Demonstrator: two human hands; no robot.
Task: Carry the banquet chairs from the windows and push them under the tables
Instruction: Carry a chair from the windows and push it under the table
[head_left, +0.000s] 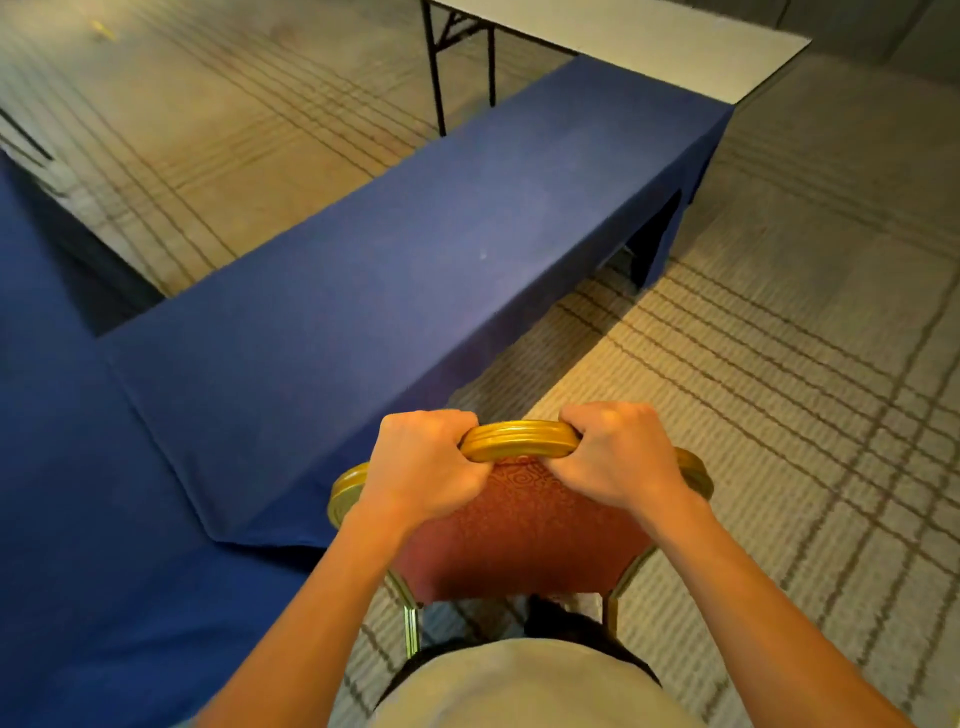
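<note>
I see my left hand (423, 465) and right hand (618, 457) both curled tight over the curved top rail of the banquet chair with a ribbed gold metal frame and red swirl-patterned fabric back (519, 525). It stands on the beige carpet with dark grid lines (779, 364), just beside the long table draped in smooth navy cloth (415, 249). Beyond that is a bare white-topped folding table on thin black legs (649, 41).

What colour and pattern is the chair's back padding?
Dark red with a swirl pattern on the chair back, framed in gold; seen in the head view.
</note>
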